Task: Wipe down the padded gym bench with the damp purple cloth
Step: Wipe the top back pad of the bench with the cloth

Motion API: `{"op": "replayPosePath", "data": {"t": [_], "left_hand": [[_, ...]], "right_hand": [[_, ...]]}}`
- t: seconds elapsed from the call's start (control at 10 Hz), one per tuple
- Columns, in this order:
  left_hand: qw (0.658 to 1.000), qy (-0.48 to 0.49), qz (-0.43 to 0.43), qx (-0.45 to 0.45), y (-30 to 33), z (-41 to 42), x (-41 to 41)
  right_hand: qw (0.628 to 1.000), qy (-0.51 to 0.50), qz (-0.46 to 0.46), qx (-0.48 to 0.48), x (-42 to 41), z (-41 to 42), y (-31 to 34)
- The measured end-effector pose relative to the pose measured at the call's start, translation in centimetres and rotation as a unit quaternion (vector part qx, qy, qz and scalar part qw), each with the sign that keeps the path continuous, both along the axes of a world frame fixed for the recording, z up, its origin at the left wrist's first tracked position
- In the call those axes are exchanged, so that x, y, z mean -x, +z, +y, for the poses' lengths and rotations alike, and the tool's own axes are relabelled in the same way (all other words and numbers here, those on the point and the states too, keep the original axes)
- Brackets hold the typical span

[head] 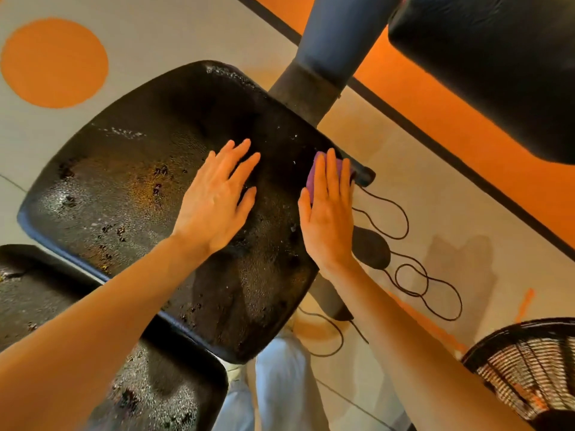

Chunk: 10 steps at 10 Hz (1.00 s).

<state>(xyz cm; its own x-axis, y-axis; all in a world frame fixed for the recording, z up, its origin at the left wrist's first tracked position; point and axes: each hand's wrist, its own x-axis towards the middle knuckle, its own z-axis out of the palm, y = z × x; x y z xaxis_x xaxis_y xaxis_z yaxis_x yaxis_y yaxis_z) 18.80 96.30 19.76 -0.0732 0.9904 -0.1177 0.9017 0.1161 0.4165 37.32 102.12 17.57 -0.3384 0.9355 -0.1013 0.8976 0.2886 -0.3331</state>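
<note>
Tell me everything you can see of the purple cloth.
The purple cloth looks soft and bunched into a small wad. Only part shows, since the right hand lies flat over it with straight fingers, pressing it onto the right edge of the black padded bench. Whether it is damp cannot be told. The left hand does not touch it.

A gym or fitness room. Shown: a black padded bench (130, 188) with worn, cracked upholstery, a second pad (497, 66) overhead, a thick painted steel post (336, 35) of an exercise machine, a pale floor (420, 188) with orange circle (54, 62) and stripe markings, and a floor fan (529, 368).
</note>
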Motion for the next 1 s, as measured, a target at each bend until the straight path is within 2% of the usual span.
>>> {"op": "replayPosePath", "data": {"t": [0.1,0.2,0.3,0.4,0.5,0.6,0.7,0.8,0.9,1.0], "left_hand": [[1.000,-0.013,0.005,0.013,-0.8,-0.5,0.3],[1.000,-0.017,0.005,0.009,-1.1,-0.7,0.4],[1.000,-0.020,0.008,0.006,-1.4,-0.7,0.4],[1.000,-0.018,0.010,0.001,-1.7,-0.8,0.5],[1.000,-0.017,0.013,-0.004,-1.8,-0.8,0.3],[1.000,-0.010,0.028,-0.010,-1.9,-0.8,0.2],[0.999,-0.012,0.028,-0.015,-2.0,-0.8,0.2],[0.999,-0.014,0.025,-0.019,-2.0,-0.9,0.3],[0.999,-0.013,0.027,-0.017,-2.0,-0.9,0.2],[0.999,-0.007,0.036,-0.018,-1.9,-0.9,0.1]], "right_hand": [[0.999,-0.017,0.029,0.008,0.0,-2.8,0.1],[1.000,0.015,0.020,0.015,-0.7,-4.6,0.4],[1.000,0.003,-0.006,-0.001,0.5,-0.4,-0.4],[0.997,-0.077,-0.004,0.001,2.7,4.2,-1.0],[0.997,-0.071,0.000,-0.025,2.5,1.1,-0.6],[1.000,0.009,-0.011,-0.018,0.4,-4.7,0.3],[0.999,0.015,-0.013,-0.028,0.7,-0.2,-0.7],[0.996,-0.080,-0.018,-0.026,3.0,5.5,-1.3],[0.998,-0.055,-0.005,-0.028,2.8,1.1,-0.7],[0.999,0.040,0.006,-0.006,0.3,-4.0,0.3]]}}
